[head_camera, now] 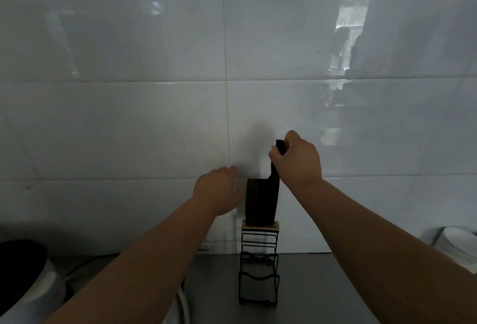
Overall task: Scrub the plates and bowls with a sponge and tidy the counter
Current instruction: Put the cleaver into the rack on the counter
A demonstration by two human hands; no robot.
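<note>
While the right hand grips its handle, the cleaver stands upright, blade end in the rack directly below; the relaxed left hand waits just beside.

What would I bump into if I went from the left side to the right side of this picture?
black pot → left hand → cleaver, standing in its rack → right hand, gripping the cleaver's handle → stack of white plates
</note>
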